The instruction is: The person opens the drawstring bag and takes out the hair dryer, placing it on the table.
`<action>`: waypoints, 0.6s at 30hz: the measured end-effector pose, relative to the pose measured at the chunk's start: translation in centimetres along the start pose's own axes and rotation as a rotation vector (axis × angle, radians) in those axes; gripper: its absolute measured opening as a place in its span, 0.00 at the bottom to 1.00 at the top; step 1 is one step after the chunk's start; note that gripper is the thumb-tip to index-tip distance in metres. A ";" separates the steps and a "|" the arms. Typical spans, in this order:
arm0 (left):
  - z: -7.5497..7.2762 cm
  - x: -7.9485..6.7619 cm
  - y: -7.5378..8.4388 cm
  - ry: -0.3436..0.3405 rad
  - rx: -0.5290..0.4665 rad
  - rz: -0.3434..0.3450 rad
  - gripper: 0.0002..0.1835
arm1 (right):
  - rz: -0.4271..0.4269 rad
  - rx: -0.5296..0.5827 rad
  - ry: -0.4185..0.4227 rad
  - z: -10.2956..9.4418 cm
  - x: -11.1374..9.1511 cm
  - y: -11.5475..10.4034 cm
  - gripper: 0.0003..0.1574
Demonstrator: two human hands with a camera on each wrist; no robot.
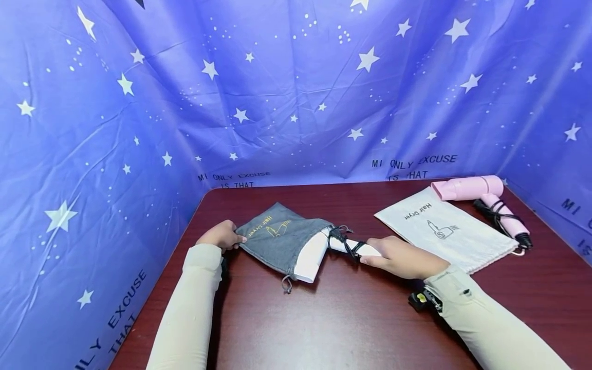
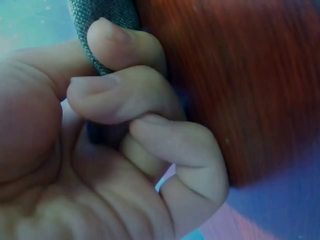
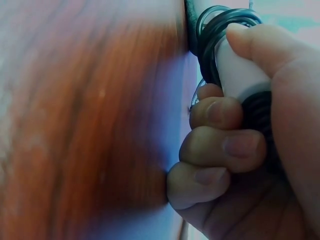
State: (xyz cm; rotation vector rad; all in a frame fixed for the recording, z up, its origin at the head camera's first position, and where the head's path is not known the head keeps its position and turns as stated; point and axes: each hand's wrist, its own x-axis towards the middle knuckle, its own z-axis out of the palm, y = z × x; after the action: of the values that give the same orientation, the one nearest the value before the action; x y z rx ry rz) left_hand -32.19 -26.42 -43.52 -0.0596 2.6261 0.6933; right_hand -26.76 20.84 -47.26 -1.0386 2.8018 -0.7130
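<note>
A white hair dryer lies partly inside a grey drawstring pouch printed "Hair Dryer". Its nozzle end and handle stick out of the pouch's mouth, while the rest of the body is hidden by the cloth. My right hand grips the handle, round which a black cord is wound. At the pouch's far-left corner, my left hand pinches the grey cloth between thumb and curled fingers.
To the right, a white pouch printed "Hair Dryer" lies flat on the dark red table. A pink hair dryer with a wound black cord overlaps its far edge. A blue star-patterned curtain surrounds the table's back and sides.
</note>
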 end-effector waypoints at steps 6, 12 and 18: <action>0.1 0.1 0.0 0.013 -0.002 -0.007 0.13 | -0.001 -0.005 -0.002 0.1 -0.1 0.0 0.15; 0.3 0.6 -0.1 0.019 -0.022 -0.005 0.13 | -0.002 -0.005 -0.017 0.1 -0.1 0.2 0.16; 0.1 0.8 -0.1 0.027 -0.035 -0.023 0.12 | -0.004 0.010 -0.024 -0.1 -0.1 0.1 0.16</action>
State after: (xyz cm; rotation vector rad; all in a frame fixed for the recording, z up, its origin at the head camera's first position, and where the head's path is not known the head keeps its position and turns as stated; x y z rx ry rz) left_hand -32.88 -26.44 -44.02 -0.1100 2.6347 0.7353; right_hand -26.76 20.98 -47.18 -1.0449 2.7737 -0.7089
